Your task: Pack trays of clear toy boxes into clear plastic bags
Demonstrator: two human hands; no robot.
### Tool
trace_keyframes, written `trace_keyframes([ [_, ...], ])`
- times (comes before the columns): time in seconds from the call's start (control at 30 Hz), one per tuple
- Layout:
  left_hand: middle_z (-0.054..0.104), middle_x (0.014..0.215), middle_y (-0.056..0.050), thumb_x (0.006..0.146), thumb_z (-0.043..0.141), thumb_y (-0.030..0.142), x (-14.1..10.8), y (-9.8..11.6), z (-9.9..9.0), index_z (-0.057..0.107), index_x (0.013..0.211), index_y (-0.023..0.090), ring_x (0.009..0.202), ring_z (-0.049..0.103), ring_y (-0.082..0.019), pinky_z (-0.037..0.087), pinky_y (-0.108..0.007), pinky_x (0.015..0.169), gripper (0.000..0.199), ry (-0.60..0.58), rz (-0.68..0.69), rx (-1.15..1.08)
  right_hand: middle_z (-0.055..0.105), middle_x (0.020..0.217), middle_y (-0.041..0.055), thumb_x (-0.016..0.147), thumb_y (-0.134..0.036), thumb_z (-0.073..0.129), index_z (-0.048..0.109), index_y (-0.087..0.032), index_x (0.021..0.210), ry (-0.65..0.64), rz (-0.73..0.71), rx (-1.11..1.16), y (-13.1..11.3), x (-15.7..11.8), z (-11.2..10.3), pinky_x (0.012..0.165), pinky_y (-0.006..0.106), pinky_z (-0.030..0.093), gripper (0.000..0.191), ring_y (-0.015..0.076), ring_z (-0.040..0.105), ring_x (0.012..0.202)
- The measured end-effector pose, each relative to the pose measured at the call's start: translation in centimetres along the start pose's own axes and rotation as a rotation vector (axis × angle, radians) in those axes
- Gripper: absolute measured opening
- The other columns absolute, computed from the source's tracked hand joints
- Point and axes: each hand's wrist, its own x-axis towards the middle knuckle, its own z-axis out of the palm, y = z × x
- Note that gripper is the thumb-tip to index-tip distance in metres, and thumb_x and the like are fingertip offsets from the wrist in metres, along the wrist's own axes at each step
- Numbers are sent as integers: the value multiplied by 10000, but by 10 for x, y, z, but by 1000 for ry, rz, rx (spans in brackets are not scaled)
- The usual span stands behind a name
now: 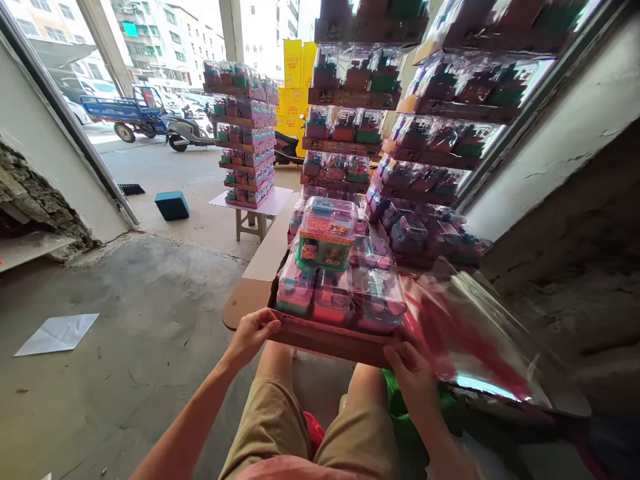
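A shallow cardboard tray sits at the near edge of the table in front of my knees. Inside it stand several clear-lidded plastic boxes in green, pink and purple. One more box, with a printed orange label and a green base, rests on top of them. My left hand pinches the tray's front left corner between thumb and fingers. At the front right corner, my right hand is closed on the tray edge, slightly blurred.
Tall stacks of filled trays rise behind the table, with another stack on a stool farther off. Clear and red plastic sheets lie to the right. A white paper and a teal block are on the floor.
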Motion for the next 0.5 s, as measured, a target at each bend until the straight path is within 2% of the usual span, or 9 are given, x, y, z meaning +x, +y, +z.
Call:
trace_keyframes([
  [0.13, 556, 582, 0, 740, 528, 437, 1, 2, 4, 548, 642, 156, 568, 464, -124, 343, -214, 527, 298, 52, -13, 64, 625, 854, 83, 688, -505, 587, 609, -220, 606, -20, -29, -19, -2, 2, -3, 863, 395, 408, 298, 272, 518, 974],
  [0.27, 497, 529, 29, 752, 519, 401, 1, 6, 6, 550, 635, 161, 512, 425, -109, 310, -219, 515, 269, 105, 6, 147, 604, 999, 108, 667, -513, 592, 643, -206, 634, -22, -36, -41, 1, 5, -5, 915, 433, 386, 313, 298, 488, 1057],
  [0.37, 478, 592, 23, 756, 534, 334, 1, 8, 7, 578, 623, 167, 568, 456, -116, 338, -230, 569, 218, 173, 87, 235, 558, 1116, 106, 658, -507, 604, 653, -199, 630, -2, -74, -82, 5, 8, -6, 939, 434, 378, 314, 293, 481, 1075],
  [0.5, 456, 690, 5, 757, 564, 266, 2, 6, 9, 607, 631, 172, 644, 487, -126, 399, -247, 638, 163, 226, 148, 247, 572, 1058, 93, 647, -516, 605, 647, -203, 602, 5, -119, -140, 6, 11, -6, 921, 424, 398, 319, 274, 512, 1005],
])
